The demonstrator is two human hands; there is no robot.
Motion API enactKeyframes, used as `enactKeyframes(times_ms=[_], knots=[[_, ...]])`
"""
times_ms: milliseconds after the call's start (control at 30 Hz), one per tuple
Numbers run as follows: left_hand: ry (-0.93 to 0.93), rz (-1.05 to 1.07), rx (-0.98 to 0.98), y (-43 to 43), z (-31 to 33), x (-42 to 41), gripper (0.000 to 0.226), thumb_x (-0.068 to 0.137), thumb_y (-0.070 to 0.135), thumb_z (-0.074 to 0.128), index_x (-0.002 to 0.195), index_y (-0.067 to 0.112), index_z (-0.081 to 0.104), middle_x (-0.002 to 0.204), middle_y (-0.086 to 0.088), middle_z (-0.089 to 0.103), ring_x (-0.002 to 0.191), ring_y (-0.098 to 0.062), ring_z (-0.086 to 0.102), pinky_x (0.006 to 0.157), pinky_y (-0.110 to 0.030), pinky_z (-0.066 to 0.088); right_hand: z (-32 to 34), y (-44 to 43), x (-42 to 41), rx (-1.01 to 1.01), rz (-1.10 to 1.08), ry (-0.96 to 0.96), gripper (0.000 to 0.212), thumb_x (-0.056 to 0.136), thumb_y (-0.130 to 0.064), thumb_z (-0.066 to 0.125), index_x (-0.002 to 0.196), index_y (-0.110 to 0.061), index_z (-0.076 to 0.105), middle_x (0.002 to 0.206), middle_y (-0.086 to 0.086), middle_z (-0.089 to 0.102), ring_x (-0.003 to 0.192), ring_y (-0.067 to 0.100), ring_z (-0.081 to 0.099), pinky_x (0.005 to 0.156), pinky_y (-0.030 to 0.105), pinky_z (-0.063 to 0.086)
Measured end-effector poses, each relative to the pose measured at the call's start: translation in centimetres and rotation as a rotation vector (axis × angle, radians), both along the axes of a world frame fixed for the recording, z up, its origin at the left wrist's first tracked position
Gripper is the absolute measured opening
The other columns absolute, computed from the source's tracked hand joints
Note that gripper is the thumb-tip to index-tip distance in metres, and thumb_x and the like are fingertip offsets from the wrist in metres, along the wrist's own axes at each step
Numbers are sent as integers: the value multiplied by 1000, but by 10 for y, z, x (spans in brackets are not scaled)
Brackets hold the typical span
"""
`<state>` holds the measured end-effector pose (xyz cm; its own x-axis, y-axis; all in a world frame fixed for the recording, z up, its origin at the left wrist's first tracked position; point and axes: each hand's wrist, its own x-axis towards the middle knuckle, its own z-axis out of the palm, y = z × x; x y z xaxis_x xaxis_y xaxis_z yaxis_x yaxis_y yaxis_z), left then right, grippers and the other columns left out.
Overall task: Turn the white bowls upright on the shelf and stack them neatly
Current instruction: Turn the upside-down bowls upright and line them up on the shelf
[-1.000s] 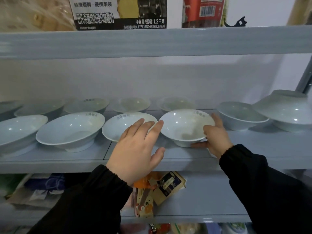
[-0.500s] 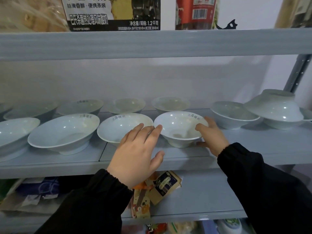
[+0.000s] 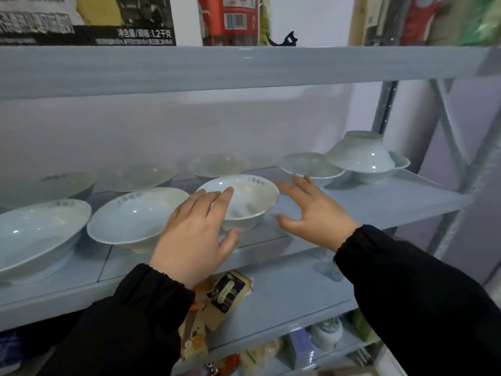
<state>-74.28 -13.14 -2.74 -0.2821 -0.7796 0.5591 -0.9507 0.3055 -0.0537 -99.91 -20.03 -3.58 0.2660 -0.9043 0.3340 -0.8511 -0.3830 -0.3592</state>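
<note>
Reaching over the front edge of the shelf [image 3: 379, 202], left hand [image 3: 195, 234] lies flat, fingers straight across near-left rim of an upright white bowl [image 3: 252, 199], thumb by its foot; contact unclear, nothing clasped. Right hand [image 3: 315, 213] just right of that bowl, fingers spread, holding nothing. Bowl stands mid-shelf in the front row; two more upright bowls [image 3: 135, 215] run toward the left edge, a further row behind, blurred. Near the right edge, an inverted bowl [image 3: 360, 156] sits tilted on an upright one [image 3: 379, 176]. Snack packets [image 3: 227, 291] on the shelf below.
</note>
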Motion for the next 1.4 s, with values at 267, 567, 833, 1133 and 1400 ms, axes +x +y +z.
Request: enactKeyframes(times_ms=[267, 567, 833, 1133, 1400], knots=[[-1, -126, 18, -14, -4, -52, 66, 91, 50, 41, 147, 15, 40, 134, -8, 57, 132, -30, 47, 107, -45, 43, -6, 22, -55, -51, -101, 14, 75, 86, -54, 60, 153, -39, 30, 166, 2, 17, 153, 24, 8, 121, 42, 22], [-13, -158, 0, -35, -6, -137, 67, 90, 49, 41, 145, 11, 45, 124, -10, 60, 122, -30, 54, 99, -45, 49, -8, 1, -138, -24, -94, 18, 71, 87, -55, 56, 151, -43, 28, 165, -1, 17, 154, 19, 3, 120, 39, 21], [-30, -115, 12, -63, -20, -207, 65, 93, 48, 41, 146, 12, 44, 129, -10, 60, 125, -32, 53, 102, -45, 44, -11, -39, -213, -46, -34, 41, 75, 85, -56, 60, 152, -41, 27, 165, 1, 17, 154, 19, 4, 121, 35, 20], [-28, -45, 76, -85, -23, -254, 66, 90, 50, 42, 146, 14, 43, 128, -5, 59, 121, -27, 51, 97, -42, 47, 8, -102, -258, -155, 30, 205, 83, 85, -49, 65, 155, -34, 23, 166, 10, 10, 153, 31, -1, 122, 45, 12], [-30, -35, 105, -92, -30, -245, 66, 92, 49, 43, 149, 15, 40, 132, -2, 55, 124, -26, 49, 101, -40, 45, 23, -159, -251, -217, -28, 426, 102, 75, -51, 74, 155, -37, 12, 165, 11, -3, 151, 39, -9, 120, 60, 10]])
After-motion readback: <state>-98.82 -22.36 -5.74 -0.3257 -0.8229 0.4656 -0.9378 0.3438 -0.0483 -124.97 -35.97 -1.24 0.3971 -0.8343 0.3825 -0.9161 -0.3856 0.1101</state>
